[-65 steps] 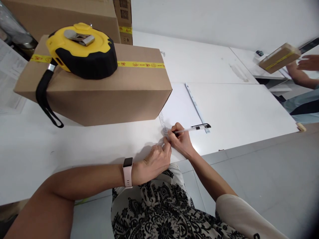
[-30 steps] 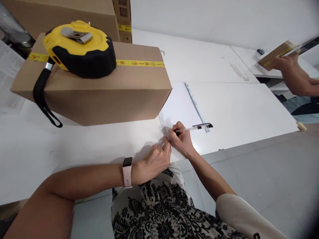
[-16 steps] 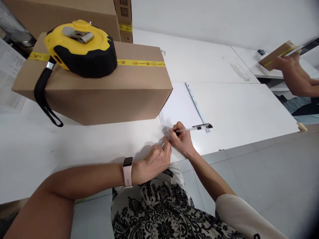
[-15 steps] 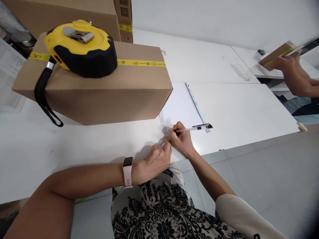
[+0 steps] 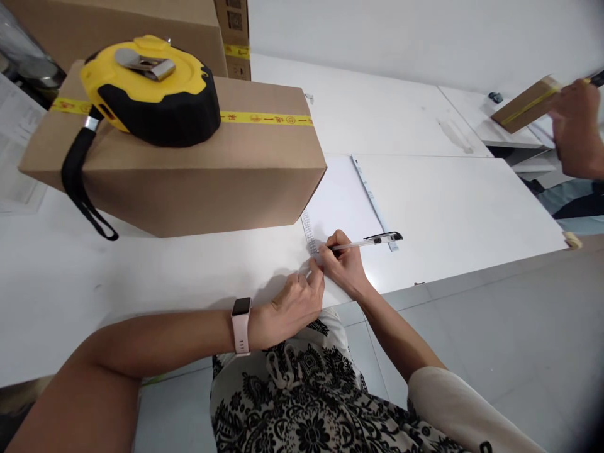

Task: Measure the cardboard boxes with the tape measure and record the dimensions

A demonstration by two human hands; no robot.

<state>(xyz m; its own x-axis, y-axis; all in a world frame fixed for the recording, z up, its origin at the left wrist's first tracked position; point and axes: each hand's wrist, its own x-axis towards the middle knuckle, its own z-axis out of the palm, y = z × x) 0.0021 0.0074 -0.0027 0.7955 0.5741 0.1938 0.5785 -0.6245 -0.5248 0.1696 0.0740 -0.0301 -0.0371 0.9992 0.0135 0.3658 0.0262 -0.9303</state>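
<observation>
My right hand is closed around a clear pen with a black clip and grip. Its tip, partly hidden by my fingers, is at the lower left of a white sheet of paper. Rows of small marks line the sheet's left edge, and a pale blue strip borders its right side. My left hand, with a pink-strapped smartwatch on the wrist, rests beside the pen tip. Its index finger reaches to the paper's lower corner, the other fingers loosely bent.
A taped cardboard box stands left of the paper, a yellow and black tape measure on top. More boxes are behind it. The white table extends right, where another person's hand is by a small box.
At the far right, the other person's hand has lifted and moved right, away from the small box. My hands and the pen look almost unmoved.
</observation>
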